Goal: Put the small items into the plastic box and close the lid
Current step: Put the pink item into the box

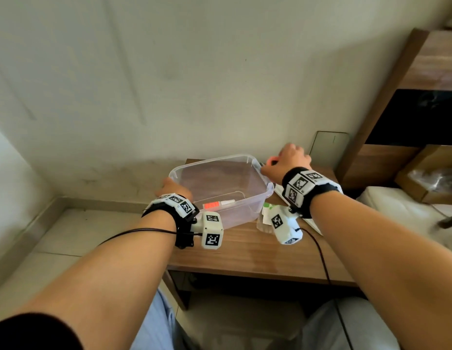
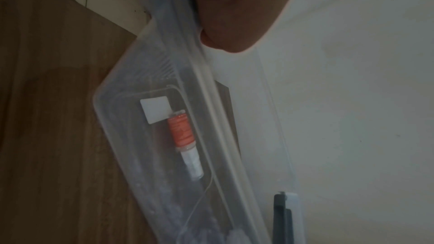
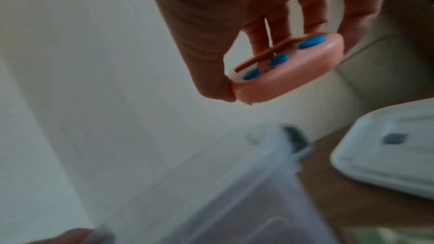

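Note:
A clear plastic box (image 1: pixel 264 195) stands open on the wooden table (image 1: pixel 245 253). Inside it lies a small bottle with an orange label (image 1: pixel 216 205), also seen through the wall in the left wrist view (image 2: pixel 182 131). My left hand (image 1: pixel 173 189) grips the box's left rim, thumb (image 2: pixel 234 16) over the edge. My right hand (image 1: pixel 288 157) hovers just past the box's far right corner and pinches a flat pink item with blue dots (image 3: pixel 281 70), whose tip shows in the head view (image 1: pixel 271 160). The box's lid (image 3: pixel 387 155) lies on the table to the right.
A green and white packet (image 1: pixel 266 210) lies by the box's front right corner, partly hidden by the wrist camera. A wall runs close behind the table. A wooden cabinet (image 1: pixel 409 122) stands to the right. A black cable (image 1: pixel 321 253) trails over the table's front edge.

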`<state>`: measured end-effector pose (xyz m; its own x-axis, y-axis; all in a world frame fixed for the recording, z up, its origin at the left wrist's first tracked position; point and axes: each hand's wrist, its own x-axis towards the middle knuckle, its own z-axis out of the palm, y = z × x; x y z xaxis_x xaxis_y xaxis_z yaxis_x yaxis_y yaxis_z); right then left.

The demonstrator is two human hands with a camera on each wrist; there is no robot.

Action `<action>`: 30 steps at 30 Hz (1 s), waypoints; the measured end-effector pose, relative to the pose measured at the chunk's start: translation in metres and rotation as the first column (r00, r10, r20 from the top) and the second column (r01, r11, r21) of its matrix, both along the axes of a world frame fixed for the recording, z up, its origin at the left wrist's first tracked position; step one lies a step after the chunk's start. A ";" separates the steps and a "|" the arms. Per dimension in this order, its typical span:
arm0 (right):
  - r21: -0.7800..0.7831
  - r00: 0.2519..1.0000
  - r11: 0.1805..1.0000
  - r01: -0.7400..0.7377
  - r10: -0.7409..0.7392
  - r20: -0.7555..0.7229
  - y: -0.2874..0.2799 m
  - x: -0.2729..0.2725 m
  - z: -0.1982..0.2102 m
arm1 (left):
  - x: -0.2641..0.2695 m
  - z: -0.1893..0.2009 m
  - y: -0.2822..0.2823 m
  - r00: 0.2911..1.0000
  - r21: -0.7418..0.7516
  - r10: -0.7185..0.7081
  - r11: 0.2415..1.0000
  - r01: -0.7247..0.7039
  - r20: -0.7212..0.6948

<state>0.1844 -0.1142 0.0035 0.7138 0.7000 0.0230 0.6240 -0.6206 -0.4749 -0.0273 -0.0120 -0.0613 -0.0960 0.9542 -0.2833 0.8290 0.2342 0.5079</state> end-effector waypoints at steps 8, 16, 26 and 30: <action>-0.285 0.853 0.806 -0.519 0.466 -0.237 0.039 -0.076 -0.025 | -0.003 0.005 -0.006 1.000 0.000 -0.017 1.000 0.017 -0.007; -0.236 0.818 0.785 -0.573 0.529 -0.226 0.043 -0.068 -0.037 | -0.001 0.004 -0.005 1.000 0.015 0.009 1.000 -0.009 0.009; 0.190 0.986 0.981 0.041 -0.009 -0.168 0.005 0.021 -0.043 | 0.002 0.000 -0.003 0.995 0.032 0.078 0.996 -0.081 0.066; -0.050 0.987 0.999 -0.008 0.000 -0.162 -0.009 0.034 -0.073 | 0.004 -0.001 -0.004 0.992 0.035 0.102 0.994 -0.105 0.081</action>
